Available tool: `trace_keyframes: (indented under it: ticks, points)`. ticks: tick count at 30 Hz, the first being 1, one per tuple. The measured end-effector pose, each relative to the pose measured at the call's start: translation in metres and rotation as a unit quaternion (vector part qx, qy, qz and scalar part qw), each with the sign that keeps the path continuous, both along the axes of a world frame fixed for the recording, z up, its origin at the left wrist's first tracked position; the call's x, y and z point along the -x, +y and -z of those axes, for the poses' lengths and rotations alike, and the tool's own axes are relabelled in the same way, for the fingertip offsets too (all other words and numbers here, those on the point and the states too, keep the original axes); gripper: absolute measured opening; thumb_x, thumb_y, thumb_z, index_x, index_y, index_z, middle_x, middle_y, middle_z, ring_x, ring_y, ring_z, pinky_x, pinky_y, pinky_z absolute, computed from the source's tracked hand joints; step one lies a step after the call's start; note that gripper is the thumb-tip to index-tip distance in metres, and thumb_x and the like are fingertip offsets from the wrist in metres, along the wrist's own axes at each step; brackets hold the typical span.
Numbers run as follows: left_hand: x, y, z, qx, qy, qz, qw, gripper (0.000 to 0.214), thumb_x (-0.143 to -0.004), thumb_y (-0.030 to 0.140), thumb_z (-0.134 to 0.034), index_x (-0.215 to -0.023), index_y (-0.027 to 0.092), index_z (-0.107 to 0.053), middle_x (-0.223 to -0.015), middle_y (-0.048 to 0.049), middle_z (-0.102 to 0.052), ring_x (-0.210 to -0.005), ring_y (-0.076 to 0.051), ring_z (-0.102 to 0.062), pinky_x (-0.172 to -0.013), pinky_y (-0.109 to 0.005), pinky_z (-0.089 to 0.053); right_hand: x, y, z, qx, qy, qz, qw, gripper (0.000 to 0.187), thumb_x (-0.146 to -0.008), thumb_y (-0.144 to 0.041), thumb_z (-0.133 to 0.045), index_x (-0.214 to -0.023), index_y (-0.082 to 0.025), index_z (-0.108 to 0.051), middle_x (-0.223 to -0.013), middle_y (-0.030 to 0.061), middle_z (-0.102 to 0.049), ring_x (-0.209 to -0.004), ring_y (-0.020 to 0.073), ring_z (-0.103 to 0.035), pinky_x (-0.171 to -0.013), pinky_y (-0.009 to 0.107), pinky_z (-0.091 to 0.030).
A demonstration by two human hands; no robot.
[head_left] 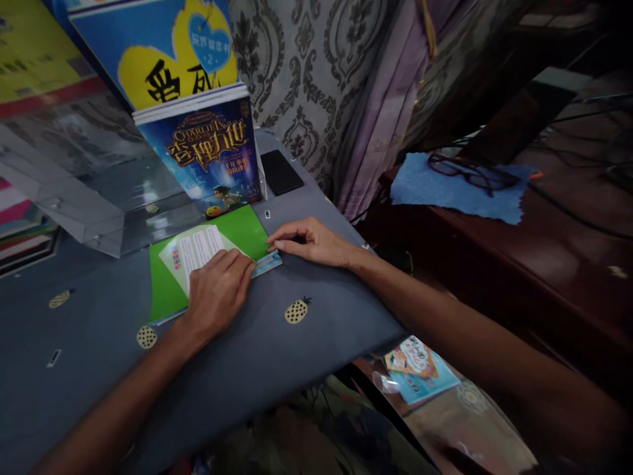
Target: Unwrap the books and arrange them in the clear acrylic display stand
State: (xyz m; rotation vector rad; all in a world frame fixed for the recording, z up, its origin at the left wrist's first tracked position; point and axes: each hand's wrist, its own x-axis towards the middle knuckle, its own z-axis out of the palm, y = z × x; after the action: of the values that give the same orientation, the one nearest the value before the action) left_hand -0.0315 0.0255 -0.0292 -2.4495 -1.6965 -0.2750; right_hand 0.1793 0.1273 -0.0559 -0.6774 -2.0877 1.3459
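A green-covered booklet (208, 244) lies open on the table, with a white printed page (198, 251) showing on top and a pale blue edge (267, 264) sticking out at its right. My left hand (217, 293) presses down on the booklet, its fingers bent over the page and reaching the right side. My right hand (309, 243) lies flat beside it, fingertips at the pale blue edge. The thumb of my right hand is hidden.
A grey pineapple-print tablecloth (99, 369) covers the table. Behind the booklet stand a "Charlie IX" book (200, 155) and a blue-and-yellow book (153, 53), beside a black phone (280, 171). Glasses (469, 173) rest on a blue cloth (455, 188) on a dark wooden surface (519, 277).
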Motion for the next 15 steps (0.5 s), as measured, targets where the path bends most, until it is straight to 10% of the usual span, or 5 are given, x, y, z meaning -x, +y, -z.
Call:
trace_keyframes:
  ticks: [15]
  points:
    - [-0.0005,-0.0016,0.0000,0.002,-0.005,0.009,1.000,0.033,-0.103,0.029,-0.040,-0.087,0.018,-0.067,-0.087,-0.0067,-0.069,-0.086,-0.023,-0.063,-0.061,-0.031,-0.043,0.0013,-0.0004,0.0002,0.002,0.009,0.003,1.000,0.027,-0.086,-0.037,-0.066,-0.101,-0.016,-0.074,-0.095,0.0051,-0.078,-0.088,0.0177,-0.070,-0.083,0.033,-0.055]
